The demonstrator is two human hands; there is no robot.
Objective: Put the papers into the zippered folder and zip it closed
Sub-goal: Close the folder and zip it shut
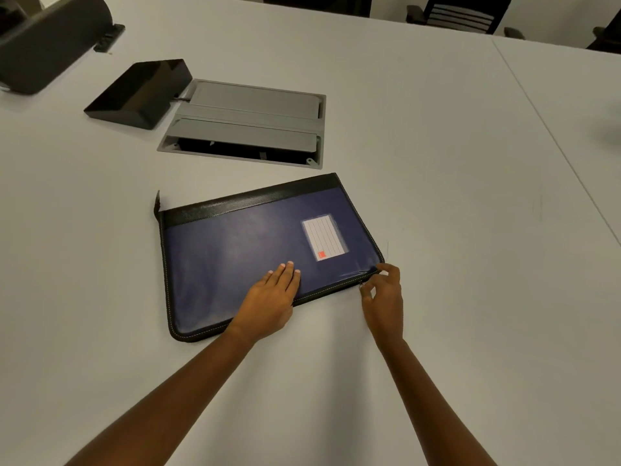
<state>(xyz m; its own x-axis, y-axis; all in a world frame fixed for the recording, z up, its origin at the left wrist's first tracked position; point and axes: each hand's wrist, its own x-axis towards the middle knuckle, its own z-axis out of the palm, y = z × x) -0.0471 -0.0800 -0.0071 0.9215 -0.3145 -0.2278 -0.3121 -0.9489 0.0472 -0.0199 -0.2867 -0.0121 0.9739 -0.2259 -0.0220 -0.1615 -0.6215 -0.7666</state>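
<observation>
A dark blue zippered folder (242, 253) with a black spine strip and a lined label pocket lies flat on the white table (437, 163). My left hand (272, 301) rests palm down on its near edge, fingers together. My right hand (383, 290) is at the folder's near right corner, thumb and fingers pinched at the zipper track; the pull itself is too small to make out. A short black zipper tail (157, 205) sticks up at the far left corner. No papers are visible.
A grey cable hatch (248, 122) is set into the table beyond the folder, its near flap ajar. A black angled tray (141, 90) lies to its left, a dark bulky object (47, 42) at the far left. Chairs (460, 11) stand behind the table.
</observation>
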